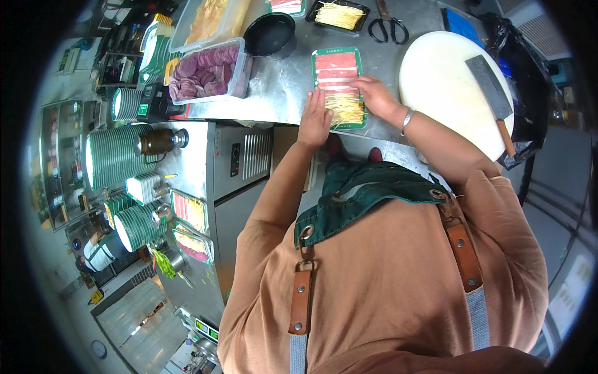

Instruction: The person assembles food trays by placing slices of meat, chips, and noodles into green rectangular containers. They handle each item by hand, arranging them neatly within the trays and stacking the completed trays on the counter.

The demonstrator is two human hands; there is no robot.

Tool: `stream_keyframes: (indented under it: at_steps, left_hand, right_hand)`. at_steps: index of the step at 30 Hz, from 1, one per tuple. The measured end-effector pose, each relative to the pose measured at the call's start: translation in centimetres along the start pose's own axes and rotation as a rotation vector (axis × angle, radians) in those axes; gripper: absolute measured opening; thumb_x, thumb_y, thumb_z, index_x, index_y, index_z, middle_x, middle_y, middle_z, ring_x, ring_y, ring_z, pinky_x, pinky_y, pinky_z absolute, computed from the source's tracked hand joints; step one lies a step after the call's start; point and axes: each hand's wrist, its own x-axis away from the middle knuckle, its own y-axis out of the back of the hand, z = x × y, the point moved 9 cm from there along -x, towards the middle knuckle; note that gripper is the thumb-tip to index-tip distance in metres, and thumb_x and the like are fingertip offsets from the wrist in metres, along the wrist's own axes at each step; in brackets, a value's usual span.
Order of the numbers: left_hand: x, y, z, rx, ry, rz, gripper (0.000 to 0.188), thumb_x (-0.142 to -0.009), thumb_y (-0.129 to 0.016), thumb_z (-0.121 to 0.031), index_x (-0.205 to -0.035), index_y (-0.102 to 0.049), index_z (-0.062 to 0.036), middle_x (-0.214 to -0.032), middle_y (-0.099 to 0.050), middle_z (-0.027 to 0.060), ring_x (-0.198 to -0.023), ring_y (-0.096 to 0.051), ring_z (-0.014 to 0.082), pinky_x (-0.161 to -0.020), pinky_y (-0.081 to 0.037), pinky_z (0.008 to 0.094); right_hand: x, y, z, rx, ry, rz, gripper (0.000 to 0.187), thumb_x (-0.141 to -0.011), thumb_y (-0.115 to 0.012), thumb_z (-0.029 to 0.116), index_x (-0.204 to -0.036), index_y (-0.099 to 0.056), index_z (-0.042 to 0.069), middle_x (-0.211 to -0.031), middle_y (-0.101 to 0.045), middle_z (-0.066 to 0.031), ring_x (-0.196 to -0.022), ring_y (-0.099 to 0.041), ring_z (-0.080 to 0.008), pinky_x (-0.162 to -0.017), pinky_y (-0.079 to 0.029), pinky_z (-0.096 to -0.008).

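A green-rimmed rectangular plate (pixel 315 59) lies lengthwise on the steel counter in front of me. Pink meat slices (pixel 336 61) with white bands cover its far part, and thin, pale yellow enoki mushrooms (pixel 346 111) cover the near part. My left hand (pixel 316 119) rests along the plate's left side, fingers stretched out, the tips by the border of meat and mushrooms. From the right, my right hand (pixel 376 96) reaches over the plate's edge, its fingers extended and the tips touching the meat near that same border. What lies beneath the fingertips is hidden.
Left of the plate stand a tub of sliced purple root (pixel 202 71) and a black bowl (pixel 270 36). Farther back lie a black tray of mushrooms (pixel 338 15) and scissors (pixel 387 28). At right, a cleaver (pixel 488 84) rests on a round white cutting board (pixel 436 81).
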Motion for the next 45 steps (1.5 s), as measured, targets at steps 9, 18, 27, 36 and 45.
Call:
stream_keyframes:
  at_steps: [9, 18, 27, 36, 45]
  left_hand:
    - [-0.1, -1.1, -2.1, -0.049, -0.018, 0.073, 0.06, -0.093, -0.047, -0.018, -0.144, -0.025, 0.0064, -0.15, -0.023, 0.0275, -0.14, -0.02, 0.0423, -0.116, -0.018, 0.0422]
    - [4.8, 2.1, 4.3, 0.304, 0.469, -0.237, 0.037, -0.093, -0.05, -0.011, -0.129, -0.051, -0.0028, -0.139, -0.041, 0.0239, -0.121, -0.046, 0.0384, -0.1, -0.039, 0.0392]
    - [6.4, -2.7, 5.1, 0.932, 0.693, -0.216, 0.021, -0.089, -0.052, -0.004, -0.107, -0.061, 0.0027, -0.08, -0.062, 0.0066, -0.068, -0.058, 0.0138, -0.06, -0.046, 0.0275]
    - [11.6, -6.9, 5.4, 1.471, 0.842, -0.111, 0.017, -0.088, -0.062, -0.008, -0.104, -0.059, -0.001, -0.092, -0.065, 0.0097, -0.079, -0.064, 0.0199, -0.071, -0.055, 0.0326]
    - [15.9, -5.3, 2.1, 1.787, 0.841, -0.132, 0.035, -0.086, -0.054, 0.004, -0.121, -0.06, -0.0005, -0.1, -0.069, 0.0097, -0.082, -0.068, 0.0188, -0.074, -0.057, 0.0283]
  right_hand:
    - [3.4, 0.5, 0.1, -0.079, -0.207, -0.115, 0.022, -0.087, -0.05, -0.002, -0.103, -0.065, 0.004, -0.105, -0.062, -0.0133, -0.097, -0.06, -0.0324, -0.086, -0.049, -0.0348]
    - [4.8, 1.3, -2.0, -0.177, -0.329, -0.006, 0.02, -0.087, -0.051, 0.002, -0.103, -0.064, 0.001, -0.102, -0.062, -0.013, -0.096, -0.06, -0.0317, -0.084, -0.049, -0.0355]
    - [7.1, -4.0, -6.2, -0.559, -0.578, -0.055, 0.027, -0.086, -0.05, -0.002, -0.11, -0.06, -0.004, -0.098, -0.056, -0.0109, -0.078, -0.061, -0.0205, -0.069, -0.051, -0.0291]
    - [7.8, -5.3, -4.2, -0.774, -0.698, 0.22, 0.034, -0.088, -0.049, -0.005, -0.121, -0.058, 0.0, -0.094, -0.059, -0.0049, -0.078, -0.058, -0.0113, -0.068, -0.048, -0.0219]
    - [8.6, -6.1, -3.3, -0.893, -0.768, 0.313, 0.044, -0.087, -0.053, -0.004, -0.13, -0.045, -0.008, -0.101, -0.061, -0.0117, -0.082, -0.061, -0.0156, -0.073, -0.051, -0.0247]
